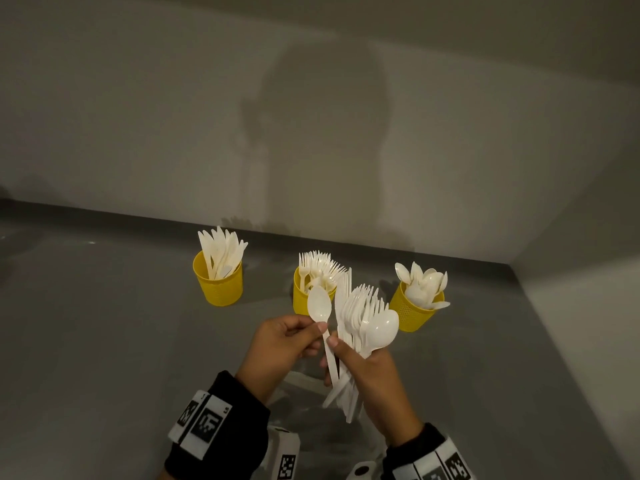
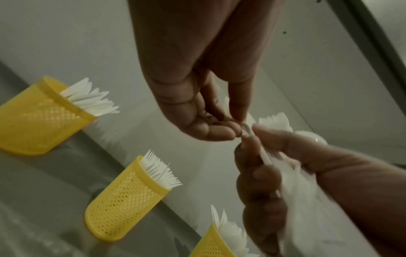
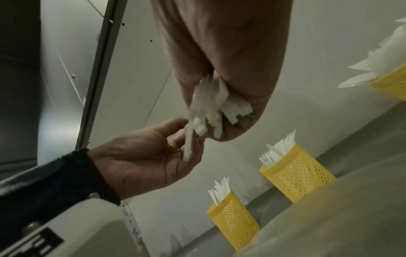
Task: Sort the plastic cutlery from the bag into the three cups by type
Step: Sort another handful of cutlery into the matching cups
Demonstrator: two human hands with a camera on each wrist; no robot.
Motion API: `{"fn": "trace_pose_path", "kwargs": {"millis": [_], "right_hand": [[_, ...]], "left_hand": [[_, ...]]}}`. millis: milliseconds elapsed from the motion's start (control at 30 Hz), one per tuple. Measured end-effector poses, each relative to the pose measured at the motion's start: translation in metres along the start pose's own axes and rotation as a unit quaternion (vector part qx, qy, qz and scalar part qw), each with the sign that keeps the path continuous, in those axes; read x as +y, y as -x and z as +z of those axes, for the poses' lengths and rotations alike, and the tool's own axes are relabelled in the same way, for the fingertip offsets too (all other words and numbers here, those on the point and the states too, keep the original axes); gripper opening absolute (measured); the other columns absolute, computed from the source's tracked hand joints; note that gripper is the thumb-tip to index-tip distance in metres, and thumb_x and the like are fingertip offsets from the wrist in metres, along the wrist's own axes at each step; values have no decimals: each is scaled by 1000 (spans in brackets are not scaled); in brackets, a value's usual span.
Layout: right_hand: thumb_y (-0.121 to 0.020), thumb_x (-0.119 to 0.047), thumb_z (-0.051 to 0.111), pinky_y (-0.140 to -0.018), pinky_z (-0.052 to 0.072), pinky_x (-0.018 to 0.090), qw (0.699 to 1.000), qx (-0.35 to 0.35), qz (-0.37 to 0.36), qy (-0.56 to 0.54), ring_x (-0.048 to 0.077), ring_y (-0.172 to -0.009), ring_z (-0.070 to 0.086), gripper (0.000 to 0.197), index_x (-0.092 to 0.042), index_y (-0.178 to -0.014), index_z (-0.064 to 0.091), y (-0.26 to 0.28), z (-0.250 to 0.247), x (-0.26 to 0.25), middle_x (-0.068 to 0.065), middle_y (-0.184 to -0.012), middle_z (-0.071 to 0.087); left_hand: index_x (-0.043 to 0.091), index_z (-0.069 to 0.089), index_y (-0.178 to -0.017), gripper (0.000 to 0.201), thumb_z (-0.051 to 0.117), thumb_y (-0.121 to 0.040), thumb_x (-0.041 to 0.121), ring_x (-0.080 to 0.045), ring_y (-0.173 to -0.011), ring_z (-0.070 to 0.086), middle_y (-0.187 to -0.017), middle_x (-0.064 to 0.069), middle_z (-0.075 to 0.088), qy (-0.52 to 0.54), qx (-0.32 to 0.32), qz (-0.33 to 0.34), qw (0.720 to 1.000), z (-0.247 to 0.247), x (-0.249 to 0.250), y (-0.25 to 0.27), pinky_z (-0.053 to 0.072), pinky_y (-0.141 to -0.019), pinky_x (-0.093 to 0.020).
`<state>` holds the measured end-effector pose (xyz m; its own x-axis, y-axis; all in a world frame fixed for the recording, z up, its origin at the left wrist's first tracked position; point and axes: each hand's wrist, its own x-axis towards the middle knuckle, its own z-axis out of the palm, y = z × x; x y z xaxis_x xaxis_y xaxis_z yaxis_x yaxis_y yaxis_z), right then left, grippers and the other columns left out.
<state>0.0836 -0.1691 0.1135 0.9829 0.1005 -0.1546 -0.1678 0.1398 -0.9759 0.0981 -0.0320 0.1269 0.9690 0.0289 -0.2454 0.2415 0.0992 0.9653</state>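
My left hand [image 1: 294, 336] pinches the neck of a white plastic spoon [image 1: 319, 308] between thumb and fingers; its handle [image 3: 189, 139] still runs down beside the bundle. My right hand [image 1: 363, 368] grips a bundle of white cutlery [image 1: 363, 317], forks and spoons fanned upward, handles sticking out below. Three yellow mesh cups stand behind: the left cup [image 1: 218, 282] holds knives, the middle cup [image 1: 301, 294] forks, the right cup [image 1: 414, 311] spoons. All three also show in the left wrist view: knife cup [image 2: 37, 121], fork cup [image 2: 123, 200], spoon cup [image 2: 211, 243].
A clear plastic bag [image 1: 304, 403] lies on the grey table [image 1: 104, 323] under my hands. A pale wall [image 1: 311, 116] rises right behind the cups and along the right side. Bare table surface stretches to the left of the knife cup.
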Motion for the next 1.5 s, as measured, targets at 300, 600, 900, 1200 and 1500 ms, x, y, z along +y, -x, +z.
{"fn": "trace_pose_path", "kwargs": {"millis": [300,600,900,1200,1500], "right_hand": [[-86,-6,56,-38,51,27,978,178,28,-101,18,-36,56,16,-2,-70,57,-15,-57,-5,6,-43,60],[-75,1,69,-42,47,27,959,283,-6,-30,16,-34,50,17,-8,-80,55,-17,-152,-12,0,-41,53],[-71,-1,74,-45,50,23,966,256,29,10,10,-43,57,27,-9,-91,57,-34,-172,-16,9,-60,57],[-74,5,68,-58,50,9,977,208,-44,7,-4,-67,66,30,-16,-94,59,-38,-150,-24,-7,-77,66],[-59,-23,74,-75,58,45,984,152,-49,79,24,-89,69,57,-16,-113,55,-32,-134,-13,12,-97,70]], "left_hand": [[0,64,-73,8,62,-81,1,-5,-48,64,-49,0,67,82,-7,25,996,28,36,-42,53,-52,-11],[-1,68,-88,15,69,-76,9,-25,-72,68,-72,-9,69,-64,3,83,994,144,19,-139,56,-76,-32],[1,60,-115,41,69,-75,5,-29,-100,64,-99,-19,70,-229,-44,9,972,177,-26,-167,44,-91,-28],[30,62,-74,21,79,-66,21,4,-48,47,-67,9,55,-144,-120,112,976,179,11,-66,41,-58,-10],[17,68,-64,13,72,-76,18,-3,-51,52,-51,6,63,-167,-194,70,964,165,3,-54,43,-57,-17]]}}
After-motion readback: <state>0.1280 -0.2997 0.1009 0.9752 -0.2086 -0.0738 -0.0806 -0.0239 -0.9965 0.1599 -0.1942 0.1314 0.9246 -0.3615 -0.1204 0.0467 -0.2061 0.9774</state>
